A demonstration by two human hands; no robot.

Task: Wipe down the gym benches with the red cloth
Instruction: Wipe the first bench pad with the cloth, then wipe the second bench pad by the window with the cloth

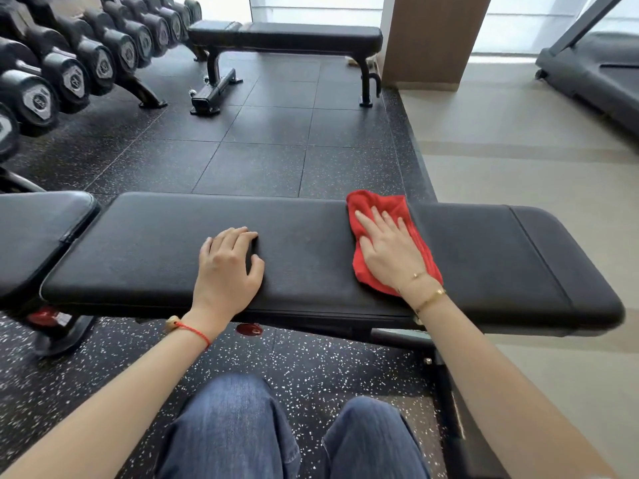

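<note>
In the upper left of the frame we see a rack of dumbbells (69, 60) running toward the back. Below it, at the left edge, sits the separate seat pad (38, 233) of the near bench (166, 257), whose long black pad spans the middle of the frame from left to right.

Left of centre, we find the left hand (226, 267) resting palm down on that pad, fingers loosely bent against the surface and gripping nothing; a red string bracelet (193, 331) circles its wrist.

Above, in the upper centre, a second bench (294, 34) stands on the dark speckled floor (269, 150), well apart from the near one.

Right of centre, the red cloth (383, 209) lies bunched on the near bench's pad. We see the right hand (389, 250) flat on top of it, fingers straight and spread, pressing it to the pad rather than clutching it.

At the bottom centre are the person's knees in blue jeans (235, 426). A treadmill (594, 70) fills the upper right corner.
</note>
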